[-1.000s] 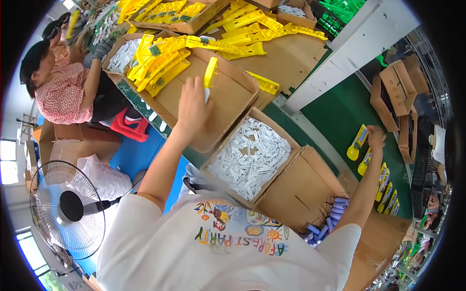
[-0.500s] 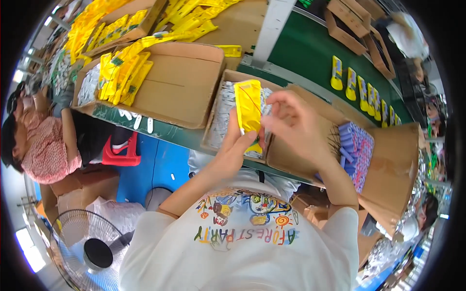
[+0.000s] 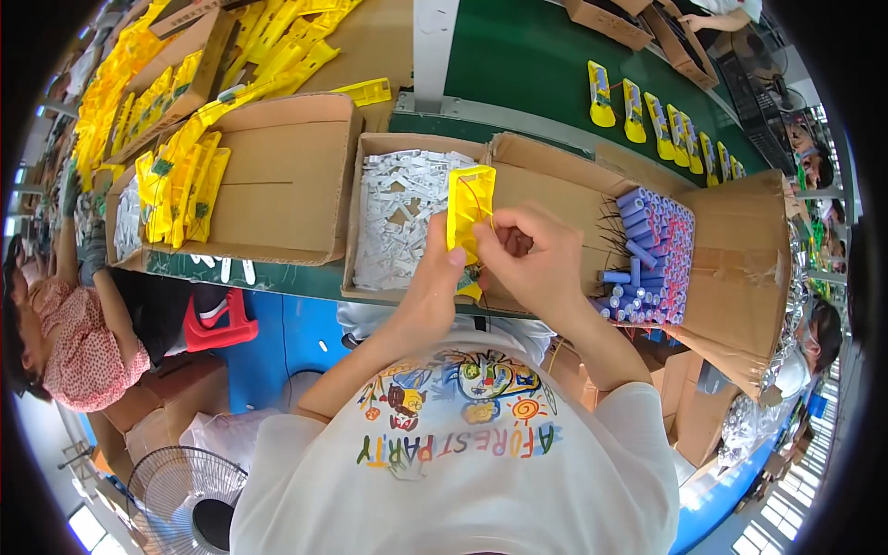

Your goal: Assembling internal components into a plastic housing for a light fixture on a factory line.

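Upright in front of me is a yellow plastic shell (image 3: 470, 192), its hollow side partly showing, with a green part near its lower end. My left hand (image 3: 430, 287) grips the shell's lower left side between thumb and fingers. A thin reddish wire (image 3: 474, 188) curves along the shell toward my right hand (image 3: 539, 259), whose thumb and forefinger are pinched together on it at the shell's right edge. Behind the shell stands a shallow carton (image 3: 351, 194) of small white strips (image 3: 398, 222). Purple cylindrical battery cells (image 3: 652, 245) with wires fill the far side of the carton at right.
At left, an open carton (image 3: 287, 176) holds several yellow shells (image 3: 190, 190). More yellow shells (image 3: 638, 111) stand in a row on the green bench (image 3: 518, 74). A white post (image 3: 433, 55) rises behind. A co-worker (image 3: 88, 351) sits at left, above a fan (image 3: 185, 495).
The view has shifted, so the cartons appear farther left. My right fingers have closed from a looser spread onto the wire. The shell has turned, showing more of its hollow side.
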`<state>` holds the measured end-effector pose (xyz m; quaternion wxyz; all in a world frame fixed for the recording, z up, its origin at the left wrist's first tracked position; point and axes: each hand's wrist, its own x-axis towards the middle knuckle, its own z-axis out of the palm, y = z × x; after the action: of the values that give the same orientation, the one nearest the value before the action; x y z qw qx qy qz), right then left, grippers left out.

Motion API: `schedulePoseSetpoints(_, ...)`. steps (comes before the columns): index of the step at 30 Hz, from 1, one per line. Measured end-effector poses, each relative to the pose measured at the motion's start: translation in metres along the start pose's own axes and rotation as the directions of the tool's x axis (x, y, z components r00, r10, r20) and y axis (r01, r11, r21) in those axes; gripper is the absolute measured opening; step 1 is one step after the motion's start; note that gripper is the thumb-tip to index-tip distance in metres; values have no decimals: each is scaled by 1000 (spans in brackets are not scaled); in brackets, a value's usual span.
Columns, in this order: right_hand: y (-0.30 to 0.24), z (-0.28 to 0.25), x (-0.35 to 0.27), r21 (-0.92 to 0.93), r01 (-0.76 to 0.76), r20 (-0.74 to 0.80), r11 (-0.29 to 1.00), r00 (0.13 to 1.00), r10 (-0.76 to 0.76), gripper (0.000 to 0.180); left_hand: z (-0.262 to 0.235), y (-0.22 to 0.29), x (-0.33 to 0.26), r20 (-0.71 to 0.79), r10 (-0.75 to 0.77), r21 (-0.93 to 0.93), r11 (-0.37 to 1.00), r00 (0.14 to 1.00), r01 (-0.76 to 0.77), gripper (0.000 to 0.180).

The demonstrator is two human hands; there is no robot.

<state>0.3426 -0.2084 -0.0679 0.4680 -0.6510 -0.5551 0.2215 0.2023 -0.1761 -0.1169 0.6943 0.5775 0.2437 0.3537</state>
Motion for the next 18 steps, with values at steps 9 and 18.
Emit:
schedulePoseSetpoints(9, 22, -5, -9, 86, -82, -35, 993, 996, 85, 11, 5, 3, 12, 41, -151, -96, 983, 988, 154, 43)
schedulePoseSetpoints(18, 18, -3, -38, -283, 185, -81, 941, 973, -216, 12, 11, 8, 18, 8, -260, -66, 963, 966, 260, 30)
